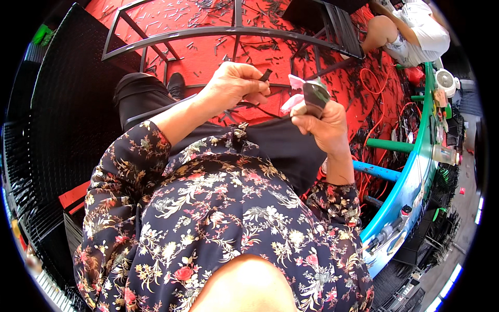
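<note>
My left hand (pixel 236 84) is raised in front of me and pinches a short dark strip (pixel 265 75) between thumb and fingers. A little to its right, my right hand (pixel 323 124) is closed around a cutting tool (pixel 312 98) with pink handles and a dark blade head. The two hands are close together but apart. Both are held over my lap, above dark trousers, with a floral sleeve on each forearm.
A black metal frame (pixel 218 32) stands on a red floor mat (pixel 208 15) littered with several dark strip offcuts. Black woven panels (pixel 57 119) stand at the left. A turquoise table edge (pixel 410 177) with tools curves at the right. Another person (pixel 410 28) sits top right.
</note>
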Tool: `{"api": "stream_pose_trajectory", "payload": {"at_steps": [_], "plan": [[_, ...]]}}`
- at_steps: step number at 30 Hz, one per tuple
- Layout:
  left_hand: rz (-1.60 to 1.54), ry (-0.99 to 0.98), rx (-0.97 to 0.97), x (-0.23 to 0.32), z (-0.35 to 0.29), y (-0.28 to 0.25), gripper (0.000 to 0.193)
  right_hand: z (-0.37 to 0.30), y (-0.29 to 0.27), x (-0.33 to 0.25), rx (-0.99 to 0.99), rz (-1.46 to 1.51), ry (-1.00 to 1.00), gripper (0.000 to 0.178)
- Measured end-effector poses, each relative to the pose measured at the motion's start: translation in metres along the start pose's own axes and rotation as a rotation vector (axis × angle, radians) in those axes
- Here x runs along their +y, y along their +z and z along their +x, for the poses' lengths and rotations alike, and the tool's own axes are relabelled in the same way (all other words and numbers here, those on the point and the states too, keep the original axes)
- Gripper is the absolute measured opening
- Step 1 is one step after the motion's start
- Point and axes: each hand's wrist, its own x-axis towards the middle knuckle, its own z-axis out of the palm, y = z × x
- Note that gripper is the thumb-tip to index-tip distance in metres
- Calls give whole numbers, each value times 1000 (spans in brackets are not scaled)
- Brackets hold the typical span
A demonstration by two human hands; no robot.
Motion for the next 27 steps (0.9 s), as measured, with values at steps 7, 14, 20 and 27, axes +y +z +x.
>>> {"api": "stream_pose_trajectory", "payload": {"at_steps": [7, 14, 20, 27], "plan": [[129, 10, -183, 12, -14, 29, 10, 17, 0, 4, 28, -88, -127, 24], [196, -51, -196, 22, -20, 32, 13, 24, 15, 2, 130, 12, -236, 39], [287, 12, -181, 24, -21, 36, 13, 20, 6, 7, 119, 37, -110, 23], [189, -4, -149, 15, -20, 34, 13, 19, 12, 9, 227, 41, -65, 9]]}}
